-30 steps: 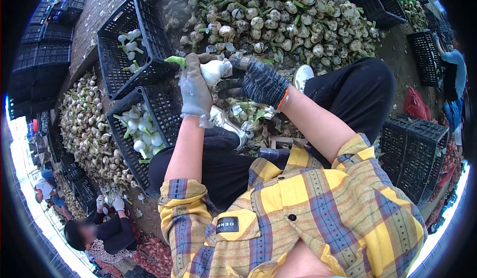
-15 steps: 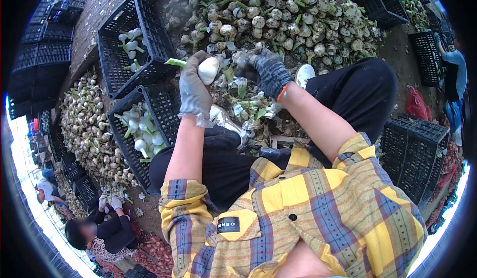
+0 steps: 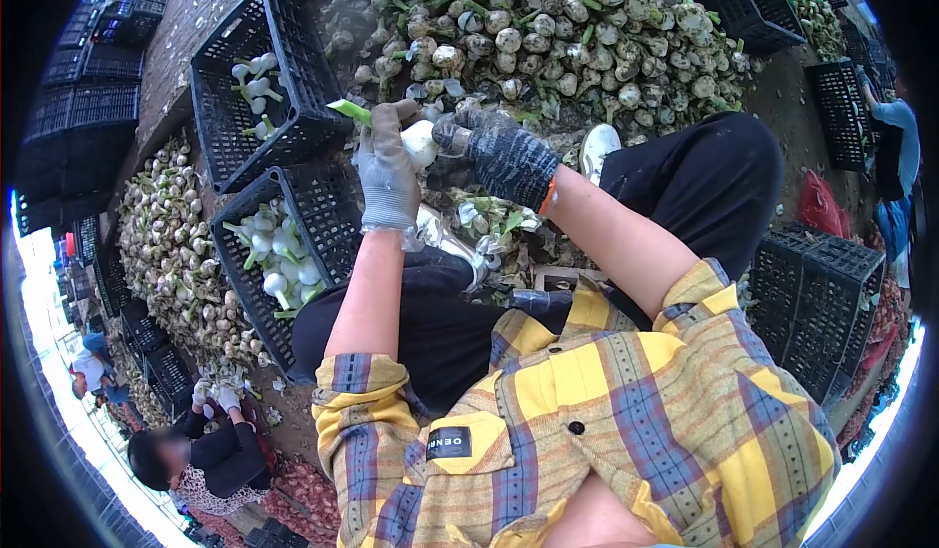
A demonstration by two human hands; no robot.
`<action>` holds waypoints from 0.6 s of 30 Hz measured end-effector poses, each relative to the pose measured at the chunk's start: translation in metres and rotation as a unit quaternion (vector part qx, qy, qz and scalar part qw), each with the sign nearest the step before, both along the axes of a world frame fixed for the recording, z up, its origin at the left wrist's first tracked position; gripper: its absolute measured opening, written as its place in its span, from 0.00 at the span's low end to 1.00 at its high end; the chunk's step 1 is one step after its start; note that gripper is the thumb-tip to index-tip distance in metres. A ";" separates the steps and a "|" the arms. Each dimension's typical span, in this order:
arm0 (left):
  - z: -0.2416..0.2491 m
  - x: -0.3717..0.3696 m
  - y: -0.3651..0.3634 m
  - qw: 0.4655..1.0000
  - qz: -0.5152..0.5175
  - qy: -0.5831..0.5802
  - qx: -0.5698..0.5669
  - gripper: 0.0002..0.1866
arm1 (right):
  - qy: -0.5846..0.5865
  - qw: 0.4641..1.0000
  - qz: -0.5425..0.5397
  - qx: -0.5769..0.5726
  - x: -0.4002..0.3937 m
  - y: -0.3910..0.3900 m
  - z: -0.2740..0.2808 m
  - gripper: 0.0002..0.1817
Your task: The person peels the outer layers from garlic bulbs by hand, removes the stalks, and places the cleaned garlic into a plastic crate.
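Observation:
My left hand (image 3: 387, 171), in a pale grey glove, is closed around a garlic bulb (image 3: 421, 145). The bulb is white and clean, and its cut green stem (image 3: 350, 112) sticks out past my thumb side to the left. My right hand (image 3: 511, 157), in a dark knitted glove with an orange cuff, has its fingers curled against the bulb's right side. Whatever sits in those fingers is too hidden to name. Beneath both hands lie loose garlic skins and leaf scraps (image 3: 479, 217).
A large heap of unpeeled garlic (image 3: 548, 39) lies ahead. Two black crates, one farther off (image 3: 220, 122) and one nearer (image 3: 337, 220), hold clean bulbs at my left. Another garlic pile (image 3: 176, 245) lies beyond. Black crates (image 3: 812, 284) stand right; a co-worker (image 3: 220, 460) sits lower left.
My right hand has moved left from over the scraps and now meets the bulb. The left hand has turned slightly, tilting the stem, and still grips the garlic.

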State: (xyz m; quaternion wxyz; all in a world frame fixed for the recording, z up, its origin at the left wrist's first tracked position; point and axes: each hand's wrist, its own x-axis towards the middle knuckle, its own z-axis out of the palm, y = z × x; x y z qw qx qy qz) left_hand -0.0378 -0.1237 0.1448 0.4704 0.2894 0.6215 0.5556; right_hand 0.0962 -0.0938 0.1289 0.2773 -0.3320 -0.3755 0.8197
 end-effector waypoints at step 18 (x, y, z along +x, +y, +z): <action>-0.012 -0.018 0.004 0.966 0.088 -0.237 -0.050 0.20 | -0.251 0.799 -0.146 0.527 0.009 -0.010 0.005 0.13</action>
